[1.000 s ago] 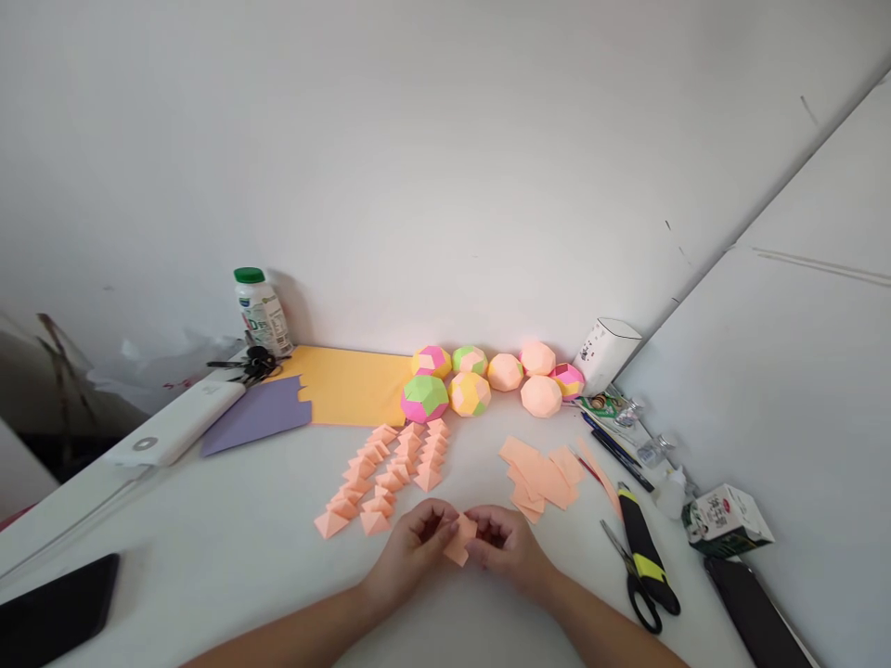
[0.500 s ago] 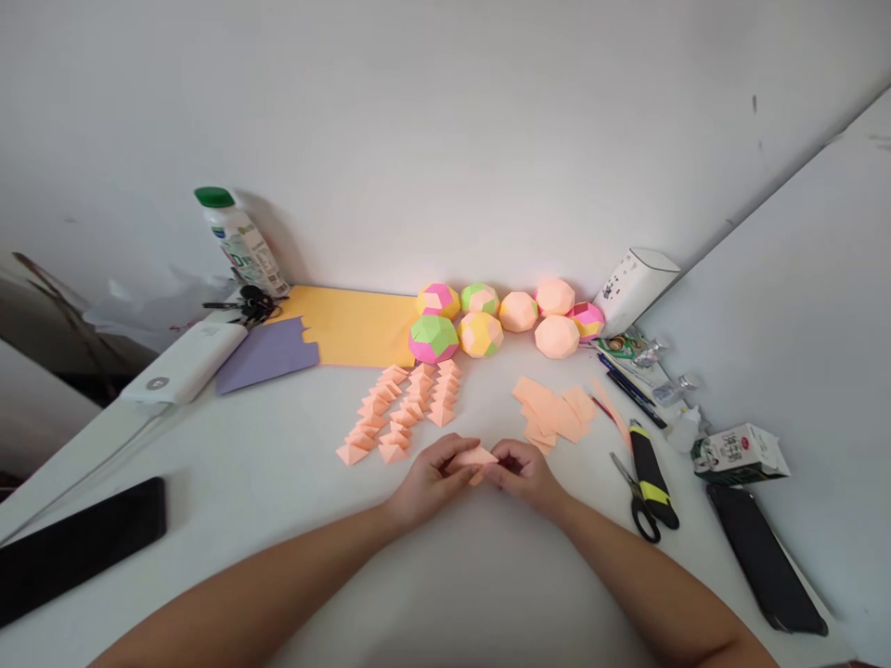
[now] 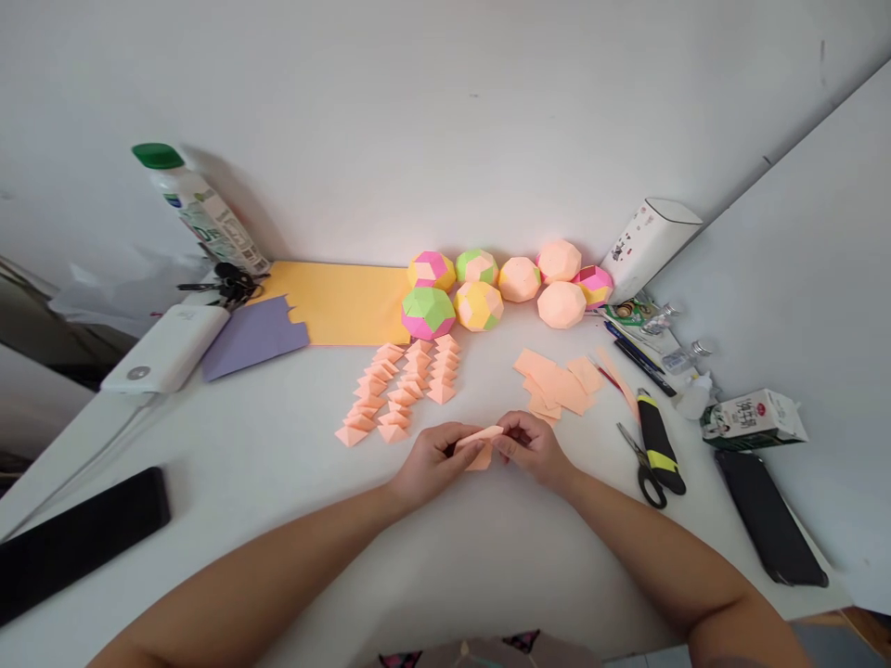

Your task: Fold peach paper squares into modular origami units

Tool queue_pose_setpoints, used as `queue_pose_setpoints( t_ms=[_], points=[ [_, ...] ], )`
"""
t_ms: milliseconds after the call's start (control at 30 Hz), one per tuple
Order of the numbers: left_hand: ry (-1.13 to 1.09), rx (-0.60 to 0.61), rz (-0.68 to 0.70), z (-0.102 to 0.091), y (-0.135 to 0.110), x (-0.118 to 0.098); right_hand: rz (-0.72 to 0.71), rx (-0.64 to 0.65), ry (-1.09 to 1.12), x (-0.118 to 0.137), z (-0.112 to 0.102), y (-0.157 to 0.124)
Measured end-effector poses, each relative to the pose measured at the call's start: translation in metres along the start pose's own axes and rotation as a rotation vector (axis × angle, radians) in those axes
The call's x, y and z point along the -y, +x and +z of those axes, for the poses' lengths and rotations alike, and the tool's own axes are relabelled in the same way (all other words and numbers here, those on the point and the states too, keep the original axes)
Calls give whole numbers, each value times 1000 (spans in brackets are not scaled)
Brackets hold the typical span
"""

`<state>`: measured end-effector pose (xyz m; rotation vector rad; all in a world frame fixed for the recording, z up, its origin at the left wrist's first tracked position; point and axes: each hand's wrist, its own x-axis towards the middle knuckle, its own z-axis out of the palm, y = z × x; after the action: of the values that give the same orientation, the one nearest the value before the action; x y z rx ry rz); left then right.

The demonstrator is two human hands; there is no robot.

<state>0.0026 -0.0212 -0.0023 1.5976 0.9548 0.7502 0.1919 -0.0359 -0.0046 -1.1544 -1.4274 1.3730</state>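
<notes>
Between my two hands is a small piece of peach paper [image 3: 480,435], partly folded, with a flap hanging below the fingers. My left hand [image 3: 435,461] pinches its left end between thumb and fingers. At the right end, my right hand [image 3: 533,447] has thumb and fingertips closed on the same paper. Just beyond my left hand lie three rows of folded peach paper pieces [image 3: 368,394], overlapping one another. Past my right hand is a loose pile of flat peach paper pieces [image 3: 557,382]. Fingers hide part of the held paper's folds.
Several faceted paper balls [image 3: 480,306] sit against the wall beside yellow card [image 3: 348,301] and purple card [image 3: 254,339]. Scissors [image 3: 647,473] and a utility knife [image 3: 660,441] lie right, near a milk carton [image 3: 752,419]. A phone [image 3: 83,543] and power bank [image 3: 167,348] are left.
The paper in my hands has tilted, now showing a narrow edge and a hanging flap. My hands stay close together. The camera view has shifted, showing more of the table's near edge.
</notes>
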Motion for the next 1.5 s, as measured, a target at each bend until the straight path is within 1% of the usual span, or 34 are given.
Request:
queue_pose_setpoints(
  t_ms=[133, 233, 333, 500, 600, 733, 900, 1067, 1167, 1267, 1367, 1500],
  points=[
    [31, 24, 22, 0, 0, -2, -8, -23, 66, -4, 0, 0],
    [29, 58, 40, -1, -1, -3, -22, -8, 61, -7, 0, 0],
    [32, 80, 30, 0, -2, -3, -18, 17, 41, -10, -1, 0],
    [27, 23, 1, 1, -4, -3, -2, 36, 44, -8, -1, -1],
    [20, 34, -16, 1, -4, -2, -7, 38, 27, -7, -1, -1],
    [26, 49, -6, 1, -3, -3, 4, 13, 37, -5, 0, -2],
    [100, 81, -5, 1, -2, -5, 10, -48, 54, 0, 3, -3],
    [106, 33, -25, 2, -2, -6, 10, -50, 80, -1, 3, -4],
    [56, -5, -83, 2, -1, -7, 19, -31, 111, -3, 2, -3],
    [11, -9, -122, 2, -1, -6, 26, -19, 89, -3, 1, -3],
    [11, 17, -91, 2, -1, -2, 9, -12, 27, -2, 1, -3],
    [38, -33, -39, 3, -2, 6, -25, -10, -6, -2, 2, -4]
  ],
)
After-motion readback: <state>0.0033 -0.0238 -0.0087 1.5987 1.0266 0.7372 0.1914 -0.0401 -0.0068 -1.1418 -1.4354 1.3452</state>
